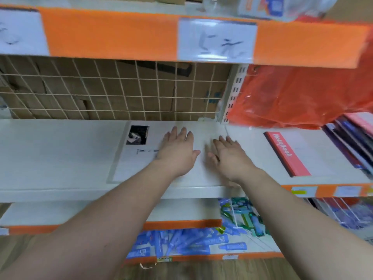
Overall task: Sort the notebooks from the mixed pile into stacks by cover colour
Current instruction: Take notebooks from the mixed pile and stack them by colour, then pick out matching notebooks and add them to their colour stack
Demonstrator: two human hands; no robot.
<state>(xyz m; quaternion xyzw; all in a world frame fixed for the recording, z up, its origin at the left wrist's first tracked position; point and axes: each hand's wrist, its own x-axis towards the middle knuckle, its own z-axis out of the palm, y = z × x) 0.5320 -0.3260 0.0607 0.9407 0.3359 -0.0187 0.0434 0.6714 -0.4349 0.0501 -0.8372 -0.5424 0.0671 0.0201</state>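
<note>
Both grips are lying wide and flat, holding nothing. The left hand [177, 152] is covering the right edge of a white-covered notebook [131, 160], and the right hand [228, 156] is resting just beside it on the shelf [50, 154]. A red-spined notebook [286, 154] is lying further right, its long axis running front to back. The mixed pile [347, 138] is sitting beyond it, so the right hand is probably the better placed for the next pick.
</note>
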